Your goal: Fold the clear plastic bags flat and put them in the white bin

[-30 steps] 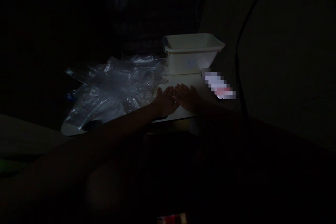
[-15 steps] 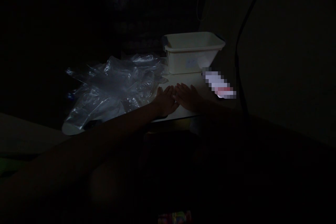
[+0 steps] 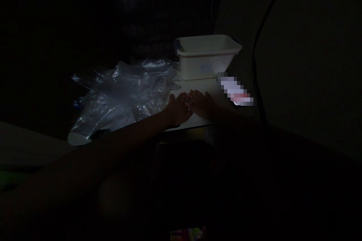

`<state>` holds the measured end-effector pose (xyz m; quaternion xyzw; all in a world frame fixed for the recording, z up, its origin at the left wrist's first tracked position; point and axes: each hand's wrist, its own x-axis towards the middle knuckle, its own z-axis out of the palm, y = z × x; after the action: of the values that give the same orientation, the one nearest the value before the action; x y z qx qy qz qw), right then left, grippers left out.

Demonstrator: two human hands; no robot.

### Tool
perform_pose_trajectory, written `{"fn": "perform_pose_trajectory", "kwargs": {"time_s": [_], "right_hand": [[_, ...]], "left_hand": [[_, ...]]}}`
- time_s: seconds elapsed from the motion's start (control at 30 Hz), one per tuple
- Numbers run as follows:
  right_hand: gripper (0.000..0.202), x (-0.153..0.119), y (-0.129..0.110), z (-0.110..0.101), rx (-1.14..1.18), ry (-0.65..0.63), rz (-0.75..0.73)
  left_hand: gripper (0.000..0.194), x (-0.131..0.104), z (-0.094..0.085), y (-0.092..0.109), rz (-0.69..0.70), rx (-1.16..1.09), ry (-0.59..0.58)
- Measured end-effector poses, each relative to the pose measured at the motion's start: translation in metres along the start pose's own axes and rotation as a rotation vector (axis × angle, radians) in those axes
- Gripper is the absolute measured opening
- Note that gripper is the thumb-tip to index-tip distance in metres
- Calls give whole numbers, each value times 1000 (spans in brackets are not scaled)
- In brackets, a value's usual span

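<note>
My left hand lies flat on the white tabletop, fingers stretched out and holding nothing. Close against it, my right hand also rests flat, its fingertips touching or overlapping those of the left. To the left of both hands spreads a crumpled heap of clear plastic bags. Behind the hands stands a pale plastic tub with dark handles; its inside floor is hidden. A bright phone-like object, blurred by pixels, lies to the right of my right hand.
A dark cable runs down the wall at the right. Some small dark object sits at the table's left front edge. At the bottom of the view is a colourful item, too dim to name. Most of the surroundings are very dark.
</note>
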<state>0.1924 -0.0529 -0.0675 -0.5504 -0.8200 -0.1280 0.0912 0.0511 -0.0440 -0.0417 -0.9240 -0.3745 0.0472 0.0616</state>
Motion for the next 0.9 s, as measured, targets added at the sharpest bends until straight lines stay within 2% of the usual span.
{"fn": "perform_pose_trajectory", "kwargs": {"time_s": [0.3, 0.53, 0.7, 0.9], "right_hand": [[53, -4, 4, 0, 21, 66, 39], [50, -12, 6, 0, -32, 30, 41], [50, -12, 6, 5, -34, 103, 22], [45, -13, 7, 3, -73, 54, 19]], "left_hand": [[61, -1, -4, 1, -3, 1, -16], [62, 0, 0, 0, 1, 2, 9], [62, -1, -1, 0, -4, 0, 1], [62, -1, -3, 1, -3, 2, -14]]}}
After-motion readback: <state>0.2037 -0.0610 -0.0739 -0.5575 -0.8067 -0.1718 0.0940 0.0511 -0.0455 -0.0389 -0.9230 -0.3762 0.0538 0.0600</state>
